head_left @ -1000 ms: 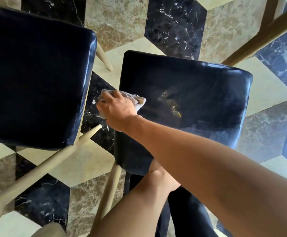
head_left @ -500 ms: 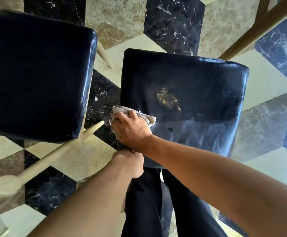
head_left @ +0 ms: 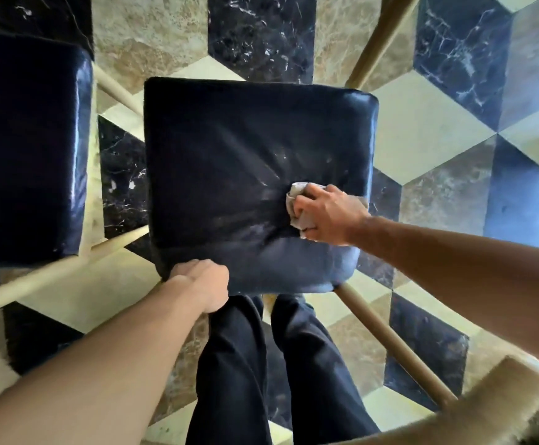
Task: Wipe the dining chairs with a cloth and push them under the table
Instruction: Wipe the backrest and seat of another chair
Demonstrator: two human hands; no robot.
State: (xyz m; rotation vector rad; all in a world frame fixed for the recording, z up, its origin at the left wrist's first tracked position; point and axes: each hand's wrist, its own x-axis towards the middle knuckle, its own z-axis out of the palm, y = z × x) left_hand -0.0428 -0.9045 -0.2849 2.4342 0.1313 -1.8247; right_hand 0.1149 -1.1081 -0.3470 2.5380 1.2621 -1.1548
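Grey cloth [head_left: 297, 208] bunched under right hand's [head_left: 327, 213] curled fingers on seat [head_left: 229, 162]; left hand [head_left: 202, 284] grips its edge.

Geometric marble floor [head_left: 422, 130] in black, brown and cream tiles, dark trousers [head_left: 236, 380]

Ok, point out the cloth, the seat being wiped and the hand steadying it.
cloth [head_left: 295, 203]: head view, on the bunched fabric left of the knuckles.
seat [head_left: 229, 162]: head view, on the bare dark cushion middle.
left hand [head_left: 202, 281]: head view, on the back of the hand at the seat's near edge.
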